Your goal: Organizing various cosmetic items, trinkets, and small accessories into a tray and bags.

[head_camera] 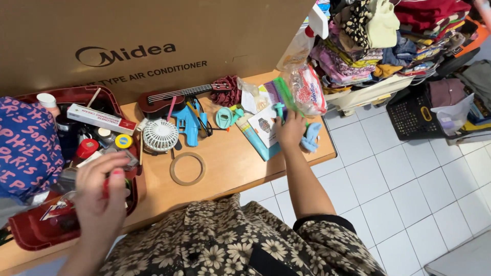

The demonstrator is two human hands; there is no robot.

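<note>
Though partly blurred, apparently two hands [99, 191] [289, 130]

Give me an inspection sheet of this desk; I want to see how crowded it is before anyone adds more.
Surface: wooden desk, mostly covered.
Things in hand: left hand holds a small red item over the red tray; right hand rests on a card by a green comb.
Clutter: white fan, toy guitar, blue toy gun, tape ring.
Hands: left closed on the item; right spread flat.
Cables: nothing seen.
Surroundings: cardboard box, clothes pile, black basket, tiled floor.
</note>
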